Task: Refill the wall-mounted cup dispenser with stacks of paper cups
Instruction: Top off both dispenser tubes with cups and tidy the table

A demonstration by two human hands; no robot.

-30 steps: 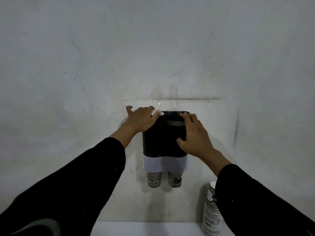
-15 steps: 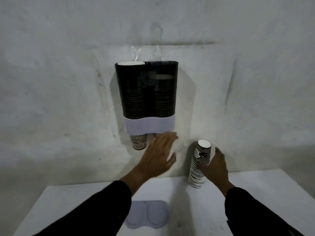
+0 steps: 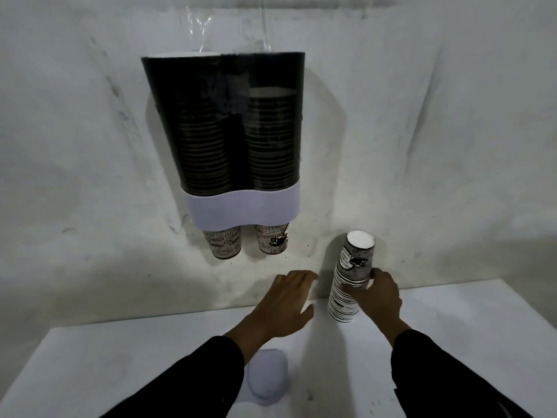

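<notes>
The wall-mounted cup dispenser is a dark see-through double tube with a white lower band. Both tubes hold cup stacks; the left one reaches the top, the right one stops lower. Two printed cups poke out below the band. A stack of upside-down paper cups stands on the white table by the wall, right of the dispenser. My right hand grips this stack at mid-height. My left hand hovers open just left of the stack, fingers spread, holding nothing.
The dispenser's white lid lies on the white table in front of me, partly under my left sleeve. The wall behind is plain grey-white. A strip of clear plastic film hangs above the dispenser.
Both hands have left the dispenser's top and dropped to table level. My right hand took hold of the cup stack; my left hand has lowered toward it. My view tilted down.
</notes>
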